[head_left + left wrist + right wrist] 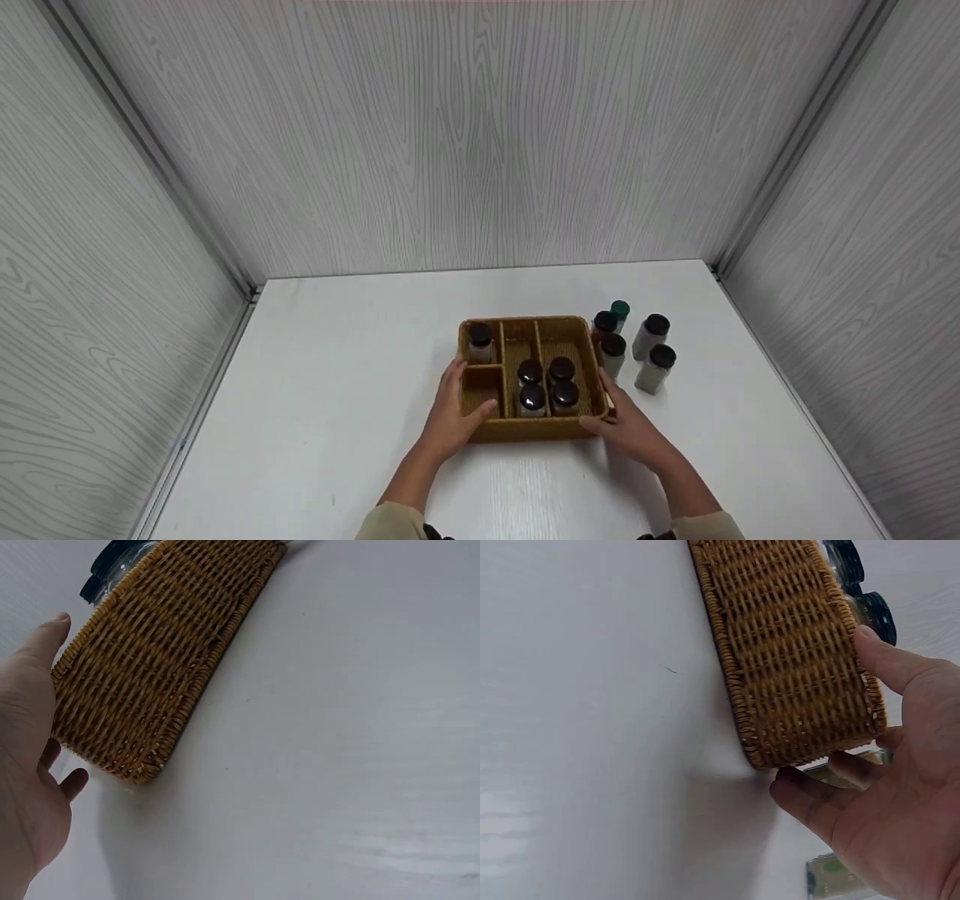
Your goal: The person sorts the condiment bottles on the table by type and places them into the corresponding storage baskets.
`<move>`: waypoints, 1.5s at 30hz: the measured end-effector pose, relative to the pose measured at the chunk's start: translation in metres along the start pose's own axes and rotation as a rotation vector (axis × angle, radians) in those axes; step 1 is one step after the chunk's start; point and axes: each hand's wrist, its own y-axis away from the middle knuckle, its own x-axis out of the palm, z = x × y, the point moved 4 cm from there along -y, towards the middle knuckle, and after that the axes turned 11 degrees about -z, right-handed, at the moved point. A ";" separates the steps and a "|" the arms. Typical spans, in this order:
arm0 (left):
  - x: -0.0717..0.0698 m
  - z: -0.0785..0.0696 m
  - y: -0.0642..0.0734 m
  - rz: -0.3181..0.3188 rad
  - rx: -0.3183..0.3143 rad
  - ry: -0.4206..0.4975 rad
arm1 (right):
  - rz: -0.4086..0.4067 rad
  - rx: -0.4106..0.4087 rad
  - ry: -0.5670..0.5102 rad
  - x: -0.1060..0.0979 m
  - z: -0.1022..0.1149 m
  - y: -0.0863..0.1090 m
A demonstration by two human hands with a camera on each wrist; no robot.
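A brown wicker basket (536, 430) with divided compartments is held between both hands. My left hand (450, 424) grips its left side, the thumb over the front left corner. My right hand (630, 431) grips the right side; in the right wrist view its fingers reach round and under the basket's corner (795, 667). One dark-lidded jar (480, 335) stands in the back left compartment, and the front left one is empty. Two jars (532, 397) sit in the middle compartment and two more jars (564, 395) in the right. Whether the basket's base touches the table cannot be told.
Several jars stand on the white table (337, 390) just right of the basket, including a green-lidded jar (620, 308) at the back and a black-lidded jar (656, 367) farthest right. Grey wood-grain panels (480, 142) enclose the table at the back and both sides.
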 end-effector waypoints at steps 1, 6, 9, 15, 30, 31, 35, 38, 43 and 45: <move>0.001 0.001 0.001 0.004 0.004 -0.004 | 0.007 -0.003 0.005 -0.002 0.002 0.000; 0.005 0.005 0.003 0.019 -0.001 0.003 | 0.045 -0.057 0.056 -0.019 0.010 0.003; 0.005 0.007 0.003 0.026 0.003 0.020 | 0.047 -0.050 0.090 -0.032 0.012 0.002; 0.004 0.012 0.004 0.042 0.024 0.048 | -0.012 0.000 0.154 -0.062 0.009 -0.001; 0.007 0.017 0.006 0.023 -0.015 0.085 | -0.273 -0.116 0.250 -0.124 0.005 -0.029; 0.008 0.018 0.006 0.022 -0.016 0.088 | -0.276 -0.111 0.249 -0.124 0.003 -0.031; 0.009 0.020 0.006 0.013 -0.030 0.124 | -0.270 -0.093 0.224 -0.122 -0.007 -0.040; 0.010 0.023 0.006 -0.002 -0.037 0.153 | -0.255 -0.063 0.224 -0.116 -0.014 -0.045; 0.012 0.027 0.008 -0.025 -0.062 0.177 | -0.242 -0.005 0.259 -0.111 -0.024 -0.048; 0.013 0.029 0.010 -0.030 -0.077 0.180 | -0.249 -0.002 0.269 -0.111 -0.026 -0.047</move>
